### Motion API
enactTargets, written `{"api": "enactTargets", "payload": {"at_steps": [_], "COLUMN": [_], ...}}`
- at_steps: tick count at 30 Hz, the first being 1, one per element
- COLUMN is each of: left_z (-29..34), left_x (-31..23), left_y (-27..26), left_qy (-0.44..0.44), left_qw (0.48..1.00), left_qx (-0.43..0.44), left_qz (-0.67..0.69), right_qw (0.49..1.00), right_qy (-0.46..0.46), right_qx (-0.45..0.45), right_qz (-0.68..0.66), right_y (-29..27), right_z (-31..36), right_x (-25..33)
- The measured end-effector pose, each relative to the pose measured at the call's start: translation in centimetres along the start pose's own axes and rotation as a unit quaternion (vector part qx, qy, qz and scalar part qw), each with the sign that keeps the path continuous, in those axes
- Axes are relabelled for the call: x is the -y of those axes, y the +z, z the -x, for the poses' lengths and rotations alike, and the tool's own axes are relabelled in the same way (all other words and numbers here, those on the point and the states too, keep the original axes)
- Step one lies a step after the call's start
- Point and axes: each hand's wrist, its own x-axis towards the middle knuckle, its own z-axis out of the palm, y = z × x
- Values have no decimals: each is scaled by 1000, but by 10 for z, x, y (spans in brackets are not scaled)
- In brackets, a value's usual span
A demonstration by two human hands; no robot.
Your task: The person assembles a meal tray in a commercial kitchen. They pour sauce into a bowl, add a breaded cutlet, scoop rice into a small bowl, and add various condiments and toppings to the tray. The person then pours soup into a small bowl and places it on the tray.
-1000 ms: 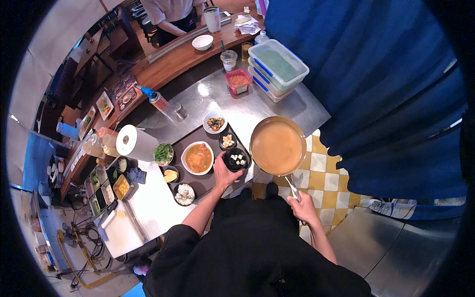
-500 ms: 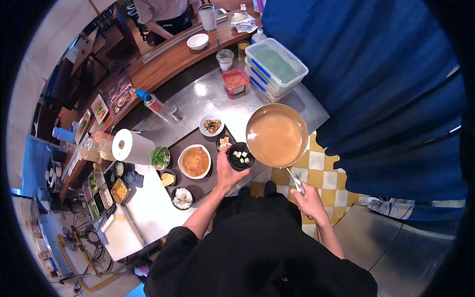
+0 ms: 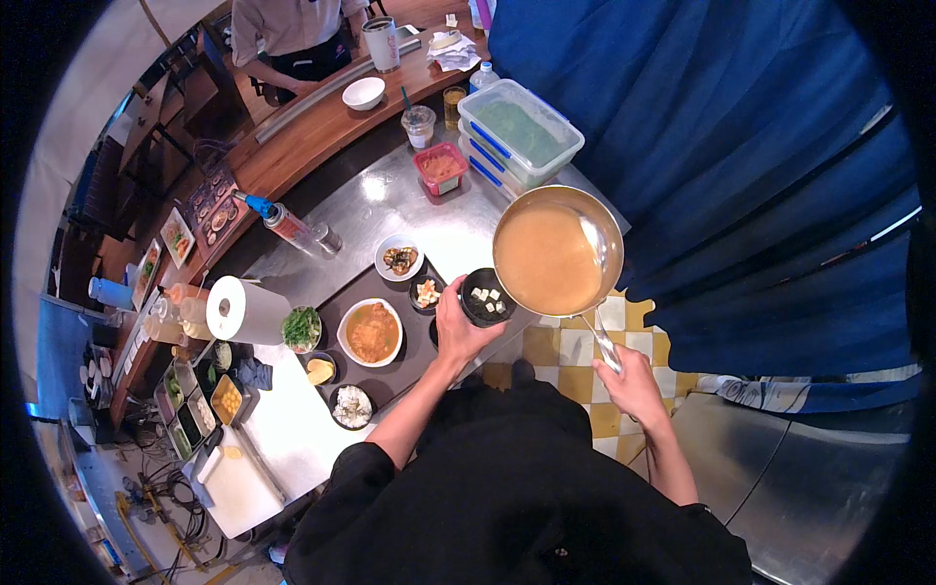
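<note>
My left hand (image 3: 464, 333) is wrapped round a small black bowl (image 3: 483, 317) holding several white cubes (image 3: 487, 300) that look like tofu, with something dark beneath. Close on the bowl's right, my right hand (image 3: 629, 384) grips the handle of a metal saucepan (image 3: 610, 246). Tan, cloudy broth (image 3: 546, 258) fills much of the pan, which tilts toward the bowl. No stream of liquid can be made out between them. Under and left of my left hand, a dark tray (image 3: 392, 378) bears a white bowl of orange soup (image 3: 371, 334), rice (image 3: 351, 406) and small side dishes (image 3: 400, 259).
Lidded plastic boxes (image 3: 526, 127) stand beyond the pan, near a blue curtain (image 3: 702, 146). Left are a paper roll (image 3: 249, 310), a blow torch (image 3: 285, 222), ingredient containers (image 3: 200, 414) and a cutting board (image 3: 239, 497). Another person (image 3: 292, 44) stands beyond the wooden counter (image 3: 322, 122).
The saucepan has shifted right and tipped leftward, baring its right inner wall. The black bowl has moved slightly right over the counter. The whole view has shifted a little.
</note>
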Motion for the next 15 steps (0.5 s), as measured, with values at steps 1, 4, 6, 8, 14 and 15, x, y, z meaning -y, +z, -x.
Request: {"api": "enactTargets", "payload": {"at_steps": [1, 4, 6, 8, 14, 15], "left_z": [-1, -5, -8, -11, -18, -18], "left_x": [1, -3, -6, -9, -20, -21], "left_y": [2, 5, 8, 10, 14, 16], "left_qy": [2, 9, 14, 17, 33, 33], "left_qw": [1000, 1000, 1000, 1000, 999, 999], "left_qx": [-3, -6, -5, -4, -6, -6], "left_qz": [1, 8, 13, 18, -4, 0], "right_qw": [1000, 1000, 1000, 1000, 998, 997], "right_qy": [-3, -9, -9, -20, -27, -33], "right_qx": [-4, -12, -13, -21, -47, -54], "right_qz": [1, 1, -5, 3, 35, 42], "right_y": [0, -2, -5, -7, -10, -11], "right_z": [0, 1, 1, 2, 6, 7], "right_x": [-1, -5, -4, -4, -5, -5]}}
